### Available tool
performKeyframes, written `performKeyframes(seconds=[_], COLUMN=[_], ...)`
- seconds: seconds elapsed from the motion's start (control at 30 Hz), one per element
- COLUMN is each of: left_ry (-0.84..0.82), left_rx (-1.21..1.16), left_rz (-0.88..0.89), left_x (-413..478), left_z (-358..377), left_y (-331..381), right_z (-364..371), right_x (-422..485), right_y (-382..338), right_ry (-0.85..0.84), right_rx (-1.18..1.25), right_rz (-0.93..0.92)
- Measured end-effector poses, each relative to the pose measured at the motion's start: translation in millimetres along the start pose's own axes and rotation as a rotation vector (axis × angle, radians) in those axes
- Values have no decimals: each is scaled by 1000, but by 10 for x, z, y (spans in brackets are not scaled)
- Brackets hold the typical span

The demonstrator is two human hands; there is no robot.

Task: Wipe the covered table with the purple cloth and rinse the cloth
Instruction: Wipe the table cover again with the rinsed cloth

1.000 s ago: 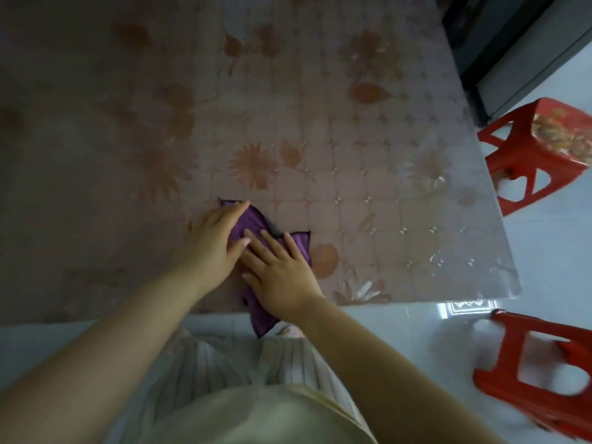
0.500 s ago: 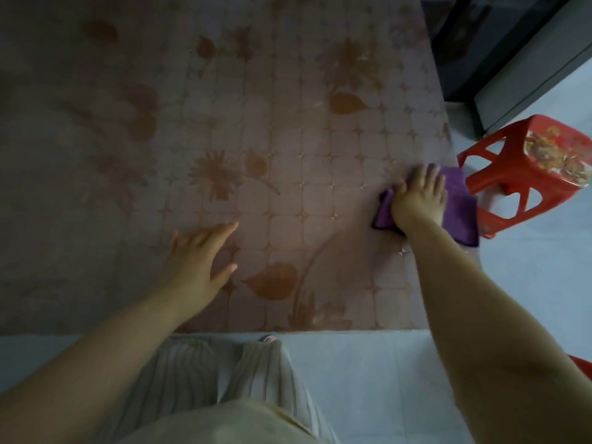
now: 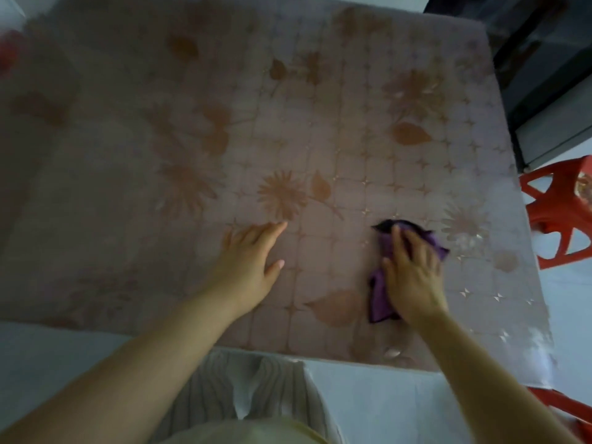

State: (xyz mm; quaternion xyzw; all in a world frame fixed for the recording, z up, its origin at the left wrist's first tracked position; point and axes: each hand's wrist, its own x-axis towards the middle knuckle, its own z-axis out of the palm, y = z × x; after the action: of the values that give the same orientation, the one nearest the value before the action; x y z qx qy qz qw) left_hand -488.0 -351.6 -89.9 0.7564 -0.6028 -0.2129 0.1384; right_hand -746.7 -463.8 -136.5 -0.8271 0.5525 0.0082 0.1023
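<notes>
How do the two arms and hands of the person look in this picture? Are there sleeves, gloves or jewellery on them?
Both forearms are bare up to the picture's edge, so no sleeves show. The left hand and the right hand wear no gloves, and no ring, watch or bracelet is visible. The nails look short and unpainted, though the picture is dim.

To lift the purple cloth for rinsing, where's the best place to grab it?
Probably the bunched near end of the cloth, left of the right hand, pinched from above. It lies flat on the table, so only its raised folds give purchase.
</notes>
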Motion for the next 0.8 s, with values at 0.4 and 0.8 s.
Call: performKeyframes(seconds=[0.4, 0.8], left_ry=[74, 168], left_rx=[4, -60], left_rz=[-210, -242], left_x=[-348, -626], left_z=[-1037, -1965], left_y=[-2099, -3815], right_z=[103, 606], right_x=[2182, 779], right_y=[-1958, -6007], right_ry=[28, -252], right_rx=[96, 675], right_rz=[140, -476])
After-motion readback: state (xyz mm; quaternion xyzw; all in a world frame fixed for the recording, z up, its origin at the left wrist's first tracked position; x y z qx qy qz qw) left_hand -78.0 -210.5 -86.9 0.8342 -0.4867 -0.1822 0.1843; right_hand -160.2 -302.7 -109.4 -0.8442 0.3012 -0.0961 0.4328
